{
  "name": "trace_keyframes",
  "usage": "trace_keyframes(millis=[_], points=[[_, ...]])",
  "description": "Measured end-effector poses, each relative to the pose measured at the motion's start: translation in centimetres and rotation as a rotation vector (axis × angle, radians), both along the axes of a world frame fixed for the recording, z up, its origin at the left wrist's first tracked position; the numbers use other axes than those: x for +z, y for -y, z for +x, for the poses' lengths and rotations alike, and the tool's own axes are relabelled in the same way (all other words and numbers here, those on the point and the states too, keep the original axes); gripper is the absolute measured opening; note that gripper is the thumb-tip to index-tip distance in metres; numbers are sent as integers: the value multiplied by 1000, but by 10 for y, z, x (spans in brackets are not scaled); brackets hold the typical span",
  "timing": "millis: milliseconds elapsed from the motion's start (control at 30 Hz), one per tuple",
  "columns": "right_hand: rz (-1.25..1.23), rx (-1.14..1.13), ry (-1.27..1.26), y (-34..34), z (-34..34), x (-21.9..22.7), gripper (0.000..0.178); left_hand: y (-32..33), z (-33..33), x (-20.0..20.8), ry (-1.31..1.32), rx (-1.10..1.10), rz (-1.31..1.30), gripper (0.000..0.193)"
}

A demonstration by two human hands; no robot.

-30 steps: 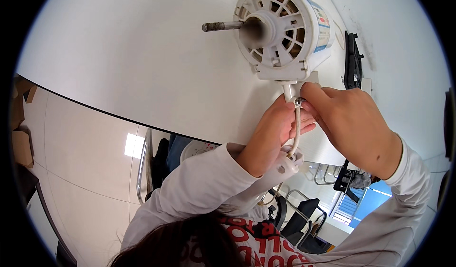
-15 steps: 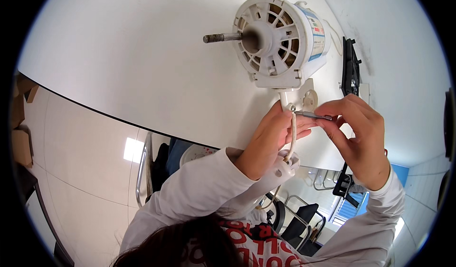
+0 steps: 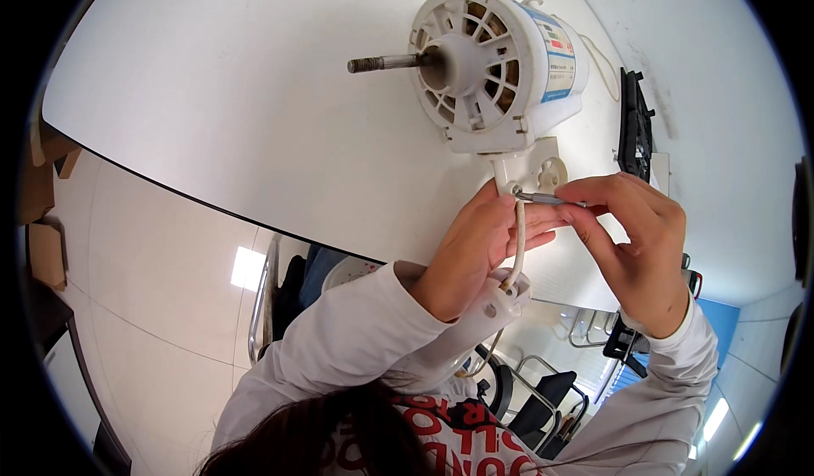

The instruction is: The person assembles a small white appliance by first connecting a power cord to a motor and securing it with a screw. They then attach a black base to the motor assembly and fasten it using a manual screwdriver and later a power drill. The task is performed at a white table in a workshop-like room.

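at the lower edge, nearest the viewer, a white shirt (image 3: 500, 450) with red and black printing appears, and two white sleeves (image 3: 352, 323) extend upward from it. between the forearms lies a white tubular housing (image 3: 485, 313), tilted, its open end directed away from the body. a pale cable (image 3: 519, 247) emerges from this end and runs up to the motor's neck (image 3: 504, 171). the left hand (image 3: 475, 243) is clamped on the neck near its lower end, its fingers extended behind the cable. the right hand (image 3: 642, 243) has thumb and fingers together on a slim grey tool (image 3: 541, 198); the tool lies nearly level, its tip at a small round fitting (image 3: 515, 189) on the neck. beyond the hands, the white motor (image 3: 468, 67) is located over the worktop (image 3: 254, 94), with its slotted end and threaded shaft (image 3: 386, 63) facing left. just right of the neck, a cream part (image 3: 553, 173) with a round boss rests on the worktop. farther back, a black case (image 3: 636, 128) stands near the pale wall (image 3: 721, 111). past the worktop's near edge, a tiled floor (image 3: 153, 247) is visible; cardboard boxes (image 3: 46, 256) stand at far left.
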State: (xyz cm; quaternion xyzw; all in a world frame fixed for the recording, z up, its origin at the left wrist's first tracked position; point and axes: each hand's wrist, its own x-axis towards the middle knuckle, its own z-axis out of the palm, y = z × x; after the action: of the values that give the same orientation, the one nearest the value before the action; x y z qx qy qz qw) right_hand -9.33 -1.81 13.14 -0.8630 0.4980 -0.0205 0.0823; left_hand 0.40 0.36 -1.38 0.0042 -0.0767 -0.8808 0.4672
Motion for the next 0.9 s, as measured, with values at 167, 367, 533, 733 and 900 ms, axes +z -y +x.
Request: trace_keyframes(millis=[167,367,533,733,900], points=[[-4,1,0,0,-1,0,15,0,-1,-2,-7,-4,5,44],[-7,-8,-21,0,2,2,15,1,2,1,-16,2,-9,45],[-34,45,-113,-1,9,6,15,1,3,0,-32,-23,3,46],[-134,189,-229,-2,12,0,20,-1,3,5,-8,7,68,41],[-1,144,-220,2,10,-5,16,5,2,6,54,-27,56,40]])
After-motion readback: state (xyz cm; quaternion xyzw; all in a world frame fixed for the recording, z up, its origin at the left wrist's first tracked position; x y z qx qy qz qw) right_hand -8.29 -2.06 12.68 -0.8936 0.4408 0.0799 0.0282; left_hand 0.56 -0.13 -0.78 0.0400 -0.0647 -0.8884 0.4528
